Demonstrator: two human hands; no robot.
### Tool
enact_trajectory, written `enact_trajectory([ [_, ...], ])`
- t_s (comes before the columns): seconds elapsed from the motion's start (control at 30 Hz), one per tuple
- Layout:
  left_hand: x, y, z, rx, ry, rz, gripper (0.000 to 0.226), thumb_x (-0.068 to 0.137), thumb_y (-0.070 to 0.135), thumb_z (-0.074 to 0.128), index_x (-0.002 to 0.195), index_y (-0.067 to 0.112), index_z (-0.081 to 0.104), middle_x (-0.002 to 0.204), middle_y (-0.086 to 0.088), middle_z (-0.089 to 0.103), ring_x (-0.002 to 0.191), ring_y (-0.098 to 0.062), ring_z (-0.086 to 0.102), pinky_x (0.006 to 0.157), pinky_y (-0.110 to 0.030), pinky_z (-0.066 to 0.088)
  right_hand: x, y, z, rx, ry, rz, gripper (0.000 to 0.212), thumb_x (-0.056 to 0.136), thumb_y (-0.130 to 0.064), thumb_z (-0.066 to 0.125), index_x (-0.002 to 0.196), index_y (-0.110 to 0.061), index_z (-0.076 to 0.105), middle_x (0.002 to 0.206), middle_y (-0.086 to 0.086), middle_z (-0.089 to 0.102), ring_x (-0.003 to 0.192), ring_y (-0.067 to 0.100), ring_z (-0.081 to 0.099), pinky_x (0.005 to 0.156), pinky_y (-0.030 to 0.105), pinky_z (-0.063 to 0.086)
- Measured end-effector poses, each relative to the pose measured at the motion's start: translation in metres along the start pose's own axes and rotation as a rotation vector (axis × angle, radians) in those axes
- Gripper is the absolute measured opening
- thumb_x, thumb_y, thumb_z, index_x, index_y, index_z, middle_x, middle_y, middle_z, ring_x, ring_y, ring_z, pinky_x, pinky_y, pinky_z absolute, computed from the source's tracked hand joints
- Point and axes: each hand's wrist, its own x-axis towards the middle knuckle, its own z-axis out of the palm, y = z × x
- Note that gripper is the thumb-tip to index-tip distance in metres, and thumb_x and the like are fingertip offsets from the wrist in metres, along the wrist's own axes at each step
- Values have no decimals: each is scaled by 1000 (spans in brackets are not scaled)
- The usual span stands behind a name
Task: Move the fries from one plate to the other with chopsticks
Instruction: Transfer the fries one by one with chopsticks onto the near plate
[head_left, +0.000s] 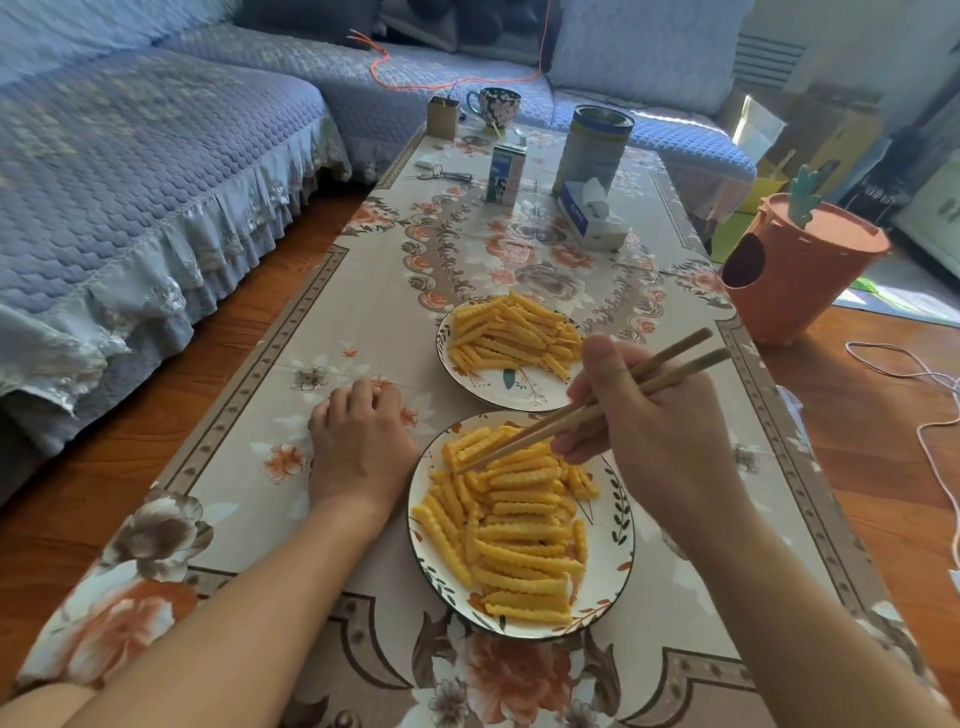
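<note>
Two white plates with leaf patterns stand on the flowered tablecloth. The near plate (613, 525) carries a pile of crinkle-cut yellow fries (519, 530). The far plate (467, 379) holds another heap of fries (511, 332). My right hand (644, 415) grips a pair of wooden chopsticks (670, 371); their tips reach down into the upper left of the near pile, touching a fry there. My left hand (358, 441) rests on the table just left of the near plate, fingers curled under, holding nothing.
Farther along the table (311, 364) stand a milk carton (506, 174), a tall tin can (592, 148), a tissue box (592, 213), a flowered mug (493, 106) and a small box (442, 117). A blue-covered sofa (130, 182) runs along the left. An orange bin (795, 270) stands at the right.
</note>
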Motion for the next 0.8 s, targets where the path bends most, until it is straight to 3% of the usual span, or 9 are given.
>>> enact_trajectory([
  [0.13, 0, 0, 1, 0, -10, -6, 19, 84, 12, 56, 101, 10, 65, 104, -15, 62, 98, -37, 54, 89, -49, 43, 21, -5, -22, -9, 164, -107, 41, 101, -36, 54, 80, -3, 66, 62, 16, 69, 50, 29, 70, 47, 36, 59],
  [0.3, 1, 0, 1, 4, -8, -9, 18, 85, 11, 57, 101, 9, 65, 104, -16, 63, 98, -37, 55, 89, -50, 44, 62, 31, -44, -190, 351, -104, 33, 103, -37, 58, 78, -20, 70, 64, 3, 73, 55, 24, 72, 62, 51, 63],
  [0.57, 2, -1, 1, 27, -37, -12, 18, 86, 13, 57, 102, 11, 65, 105, -15, 62, 99, -37, 54, 91, -50, 44, 73, 65, -35, -265, 345, -83, 36, 104, -41, 54, 76, -24, 68, 62, 4, 71, 52, 19, 71, 62, 49, 63],
  [0.7, 2, 1, -1, 26, -48, -11, 19, 86, 13, 55, 103, 10, 64, 105, -15, 62, 99, -37, 54, 90, -50, 44, 57, 41, -41, -140, 376, -24, 43, 106, -40, 51, 77, -13, 67, 56, 5, 70, 51, 22, 71, 58, 43, 64],
  [0.8, 2, 2, -1, 38, -63, -6, 19, 88, 14, 54, 104, 10, 64, 107, -16, 62, 100, -37, 54, 91, -50, 44, 34, 8, -40, 5, 279, 64, 50, 106, -39, 48, 78, -2, 66, 59, 13, 70, 53, 31, 71, 55, 40, 63],
])
